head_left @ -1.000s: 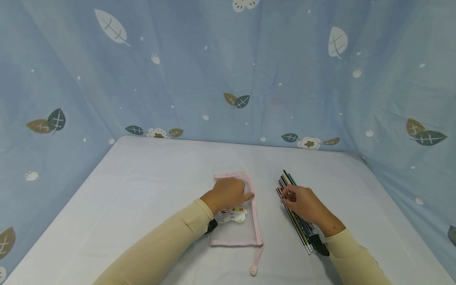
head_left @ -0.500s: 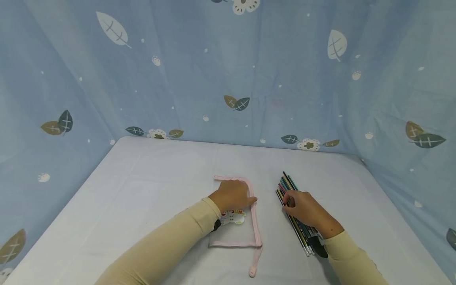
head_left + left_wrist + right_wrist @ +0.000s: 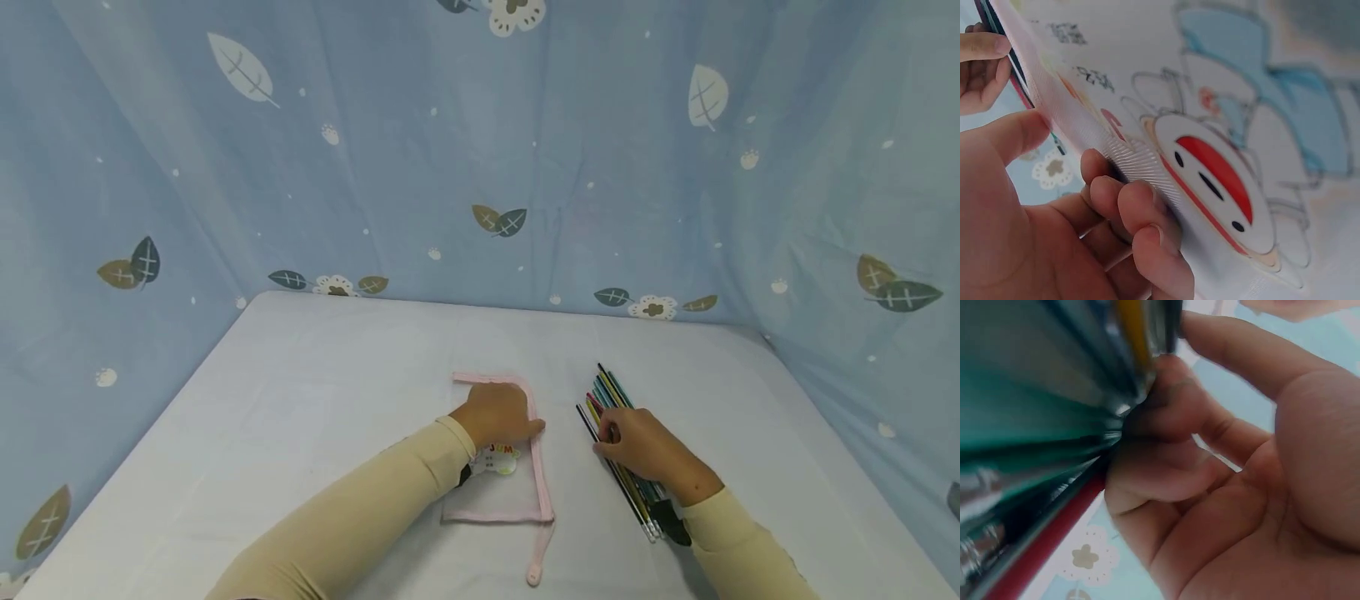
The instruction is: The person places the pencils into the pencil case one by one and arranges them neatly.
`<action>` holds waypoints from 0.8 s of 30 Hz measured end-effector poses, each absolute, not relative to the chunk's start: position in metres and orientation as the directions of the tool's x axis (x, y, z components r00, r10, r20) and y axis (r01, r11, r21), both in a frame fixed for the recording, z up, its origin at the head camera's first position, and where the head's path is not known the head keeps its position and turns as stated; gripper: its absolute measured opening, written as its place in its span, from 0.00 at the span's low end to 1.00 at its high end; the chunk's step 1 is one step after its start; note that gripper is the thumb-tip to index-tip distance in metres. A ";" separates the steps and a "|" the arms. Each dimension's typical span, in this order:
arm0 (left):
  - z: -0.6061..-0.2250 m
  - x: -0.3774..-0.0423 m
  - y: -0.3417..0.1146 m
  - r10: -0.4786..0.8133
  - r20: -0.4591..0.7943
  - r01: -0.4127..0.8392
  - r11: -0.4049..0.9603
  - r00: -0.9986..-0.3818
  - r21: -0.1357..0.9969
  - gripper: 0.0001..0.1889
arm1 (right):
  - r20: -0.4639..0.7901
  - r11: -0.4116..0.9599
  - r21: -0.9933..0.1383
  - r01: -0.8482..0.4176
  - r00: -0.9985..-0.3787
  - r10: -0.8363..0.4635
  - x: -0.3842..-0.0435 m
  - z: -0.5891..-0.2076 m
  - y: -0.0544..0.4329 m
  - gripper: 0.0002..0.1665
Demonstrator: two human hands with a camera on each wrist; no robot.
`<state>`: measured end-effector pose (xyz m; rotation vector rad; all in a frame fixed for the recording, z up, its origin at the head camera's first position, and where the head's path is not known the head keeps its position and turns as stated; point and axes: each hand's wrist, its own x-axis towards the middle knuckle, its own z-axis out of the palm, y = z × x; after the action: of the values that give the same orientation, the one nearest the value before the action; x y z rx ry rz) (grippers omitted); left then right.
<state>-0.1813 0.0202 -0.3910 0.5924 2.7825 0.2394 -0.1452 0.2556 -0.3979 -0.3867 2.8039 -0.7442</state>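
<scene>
Left hand (image 3: 498, 414) down on the pouch (image 3: 542, 483), mid-desk (image 3: 360, 358), fingers bent against the print (image 3: 498, 460) and thumb out across the pink border, nothing visible between them! Over towards the desk's right edge, the right hand (image 3: 637, 442) is at the pencils (image 3: 636, 496), thumb and forefinger curled close together; whether a pencil is really pinched there, I can't tell. The bunch slants beside the pouch, a dark one fanned out on the pouch side. So what's done? The pouch lies flat, its pull tab (image 3: 535, 575) pointing away from the far edge; whether it's unzipped, no telling. No pencil shows inside it, so if packing is the job, I'd call it early, with the whole visible bunch left to go.
</scene>
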 end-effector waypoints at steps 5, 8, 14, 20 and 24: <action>-0.394 -0.181 0.017 0.411 -0.254 0.344 0.900 -0.876 0.268 0.28 | -0.132 0.839 -0.503 -0.208 -0.941 -0.312 -0.144 -0.399 0.254 0.10; -0.394 -0.182 0.015 0.394 -0.269 0.308 0.899 -0.879 0.311 0.26 | -0.116 0.838 -0.494 -0.231 -0.938 -0.327 -0.146 -0.398 0.254 0.11; -0.395 -0.184 0.007 0.417 -0.299 0.270 0.862 -0.858 0.428 0.23 | -0.133 0.844 -0.480 -0.240 -0.931 -0.341 -0.146 -0.397 0.254 0.11; -0.395 -0.186 -0.005 0.469 -0.326 0.222 0.788 -0.821 0.574 0.23 | -0.142 0.848 -0.473 -0.238 -0.929 -0.341 -0.147 -0.397 0.255 0.11; -0.394 -0.186 -0.013 0.492 -0.337 0.210 0.762 -0.803 0.613 0.20 | -0.151 0.849 -0.480 -0.222 -0.932 -0.329 -0.147 -0.396 0.255 0.10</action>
<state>-0.1855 -0.0126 -0.3943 0.5283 2.4688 0.7781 -0.1471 0.2549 -0.3955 -0.4225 2.7990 -0.6863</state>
